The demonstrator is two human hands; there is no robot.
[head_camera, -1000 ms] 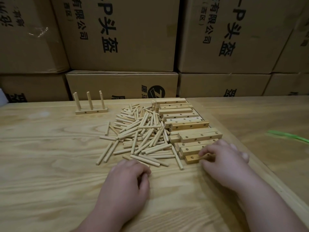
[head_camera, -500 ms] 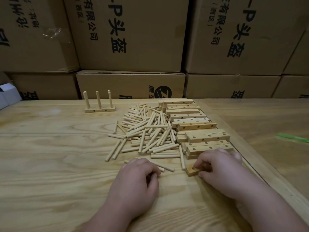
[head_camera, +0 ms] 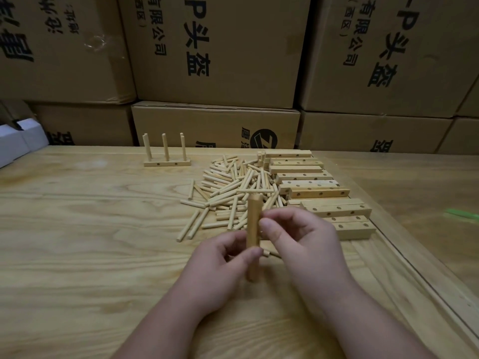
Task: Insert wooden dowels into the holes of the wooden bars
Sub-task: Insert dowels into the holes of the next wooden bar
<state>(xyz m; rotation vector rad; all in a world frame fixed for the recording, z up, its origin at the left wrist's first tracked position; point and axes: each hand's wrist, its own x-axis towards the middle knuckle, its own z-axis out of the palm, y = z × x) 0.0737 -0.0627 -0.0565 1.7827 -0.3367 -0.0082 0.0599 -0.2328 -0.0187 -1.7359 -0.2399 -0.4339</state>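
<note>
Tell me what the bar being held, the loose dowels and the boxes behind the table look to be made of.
The held bar: pale unfinished wood, judging by its matte yellowish surface; grain is too blurred to confirm. The loose dowels: the same light bare wood, matte, no paint or gloss visible. The boxes: brown corrugated cardboard by their look, with folded flap edges, dull surface and black printing.

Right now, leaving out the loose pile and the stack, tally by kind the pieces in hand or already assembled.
Held bar: 1
Assembled bar: 1
Upright dowels in it: 3
Total: 5
</note>
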